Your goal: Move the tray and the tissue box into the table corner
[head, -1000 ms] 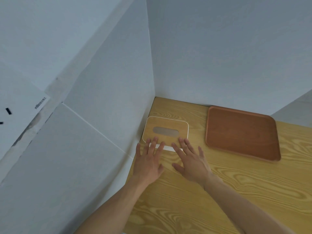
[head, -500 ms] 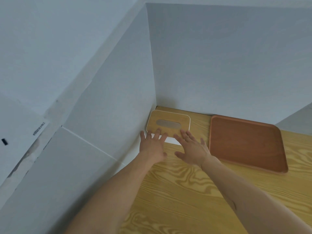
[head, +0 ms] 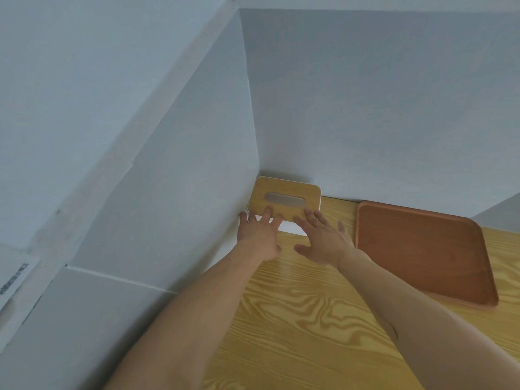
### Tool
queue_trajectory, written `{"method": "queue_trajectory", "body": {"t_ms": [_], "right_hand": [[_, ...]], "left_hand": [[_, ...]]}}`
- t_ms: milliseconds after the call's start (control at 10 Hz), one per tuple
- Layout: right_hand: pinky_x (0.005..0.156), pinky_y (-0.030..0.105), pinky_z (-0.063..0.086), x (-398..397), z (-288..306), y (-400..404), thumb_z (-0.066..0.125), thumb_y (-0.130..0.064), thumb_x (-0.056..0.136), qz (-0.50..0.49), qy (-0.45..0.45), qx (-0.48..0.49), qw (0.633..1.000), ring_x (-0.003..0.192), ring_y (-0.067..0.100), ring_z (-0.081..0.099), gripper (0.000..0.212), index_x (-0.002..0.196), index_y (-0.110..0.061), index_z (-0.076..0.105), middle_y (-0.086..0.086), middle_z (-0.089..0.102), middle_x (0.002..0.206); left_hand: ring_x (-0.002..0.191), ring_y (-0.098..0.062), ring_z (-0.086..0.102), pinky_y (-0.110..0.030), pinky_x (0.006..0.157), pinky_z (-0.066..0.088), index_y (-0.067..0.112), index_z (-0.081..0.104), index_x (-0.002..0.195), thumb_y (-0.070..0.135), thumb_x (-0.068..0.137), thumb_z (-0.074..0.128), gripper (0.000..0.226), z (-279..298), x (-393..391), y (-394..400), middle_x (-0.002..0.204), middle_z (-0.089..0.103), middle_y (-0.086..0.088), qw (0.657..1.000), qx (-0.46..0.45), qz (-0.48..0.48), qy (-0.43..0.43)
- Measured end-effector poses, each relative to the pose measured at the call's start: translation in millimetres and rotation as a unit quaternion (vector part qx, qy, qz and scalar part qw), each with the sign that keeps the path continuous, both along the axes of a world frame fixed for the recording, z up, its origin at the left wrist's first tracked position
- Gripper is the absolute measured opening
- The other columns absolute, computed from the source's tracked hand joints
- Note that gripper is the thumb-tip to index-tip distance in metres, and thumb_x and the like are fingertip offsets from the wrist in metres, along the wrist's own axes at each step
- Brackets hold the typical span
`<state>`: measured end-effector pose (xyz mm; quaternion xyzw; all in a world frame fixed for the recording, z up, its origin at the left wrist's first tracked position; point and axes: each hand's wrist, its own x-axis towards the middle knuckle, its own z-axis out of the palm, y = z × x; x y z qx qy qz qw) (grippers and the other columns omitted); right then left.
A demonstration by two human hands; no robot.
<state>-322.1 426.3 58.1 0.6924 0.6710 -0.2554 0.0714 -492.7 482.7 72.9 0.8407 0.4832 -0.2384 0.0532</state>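
Observation:
The tissue box (head: 284,197), white with a light wooden lid and an oval slot, sits in the table corner against both grey walls. My left hand (head: 257,233) and my right hand (head: 320,239) lie flat with fingers spread, their fingertips resting on the box's near edge. Neither hand grips anything. The reddish-brown wooden tray (head: 419,249) lies flat on the table to the right of the box, its far edge near the back wall, a small gap between it and the box.
The light pine table (head: 295,319) stretches toward me. Grey partition walls (head: 180,170) close off the left and back sides. A further grey panel (head: 501,212) stands at the far right.
Both hands have pushed the tissue box away from me along the left wall until it reached the back wall. The tray has stayed where it was.

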Motion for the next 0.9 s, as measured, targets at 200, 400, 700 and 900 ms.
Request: {"method": "queue_trajectory", "body": {"t_ms": [200, 400, 700, 900], "right_hand": [[0.120, 0.065, 0.010, 8.7, -1.9, 16.2, 0.050, -0.055, 0.097, -0.003, 0.002, -0.001, 1.000, 0.156, 0.018, -0.007, 0.077, 0.158, -0.038, 0.007, -0.004, -0.006, 0.171], [0.120, 0.064, 0.012, 9.6, -5.4, 21.1, 0.051, -0.055, 0.096, -0.004, 0.005, 0.009, 1.000, 0.156, 0.018, -0.007, 0.077, 0.158, -0.039, 0.008, -0.004, -0.006, 0.171], [0.120, 0.054, 0.023, 9.7, 7.9, 9.5, 0.049, -0.047, 0.100, 0.012, -0.011, 0.096, 0.995, 0.155, 0.024, 0.013, 0.061, 0.155, -0.031, 0.029, 0.004, 0.017, 0.170], [0.100, 0.039, 0.040, 12.5, 39.2, -16.4, 0.047, -0.042, 0.101, -0.004, -0.014, 0.157, 0.987, 0.124, 0.023, 0.055, 0.036, 0.126, -0.025, 0.065, -0.002, 0.068, 0.128]], "left_hand": [[0.145, -0.042, 0.015, -0.057, 0.114, 0.009, 0.032, 0.006, 0.153, 0.049, 0.090, 0.052, 0.080, 0.6, 9.2, 15.0, 0.165, -0.001, -0.002, 1.000, -0.002, 0.000, 0.006], [0.143, -0.042, 0.020, -0.057, 0.113, 0.009, 0.032, 0.007, 0.153, 0.049, 0.090, 0.052, 0.079, -2.4, 12.4, 20.8, 0.164, 0.000, -0.001, 1.000, 0.008, -0.008, 0.011], [0.145, -0.030, 0.016, -0.056, 0.114, 0.008, 0.028, 0.014, 0.153, 0.043, 0.092, 0.050, 0.072, 0.1, 1.6, 13.4, 0.162, 0.013, -0.004, 0.996, 0.027, 0.002, -0.088], [0.112, -0.017, 0.057, -0.037, 0.101, 0.036, 0.020, 0.058, 0.124, 0.040, 0.093, 0.053, 0.037, 19.9, 8.2, -12.6, 0.128, 0.060, 0.003, 0.935, 0.042, 0.053, -0.347]]}}
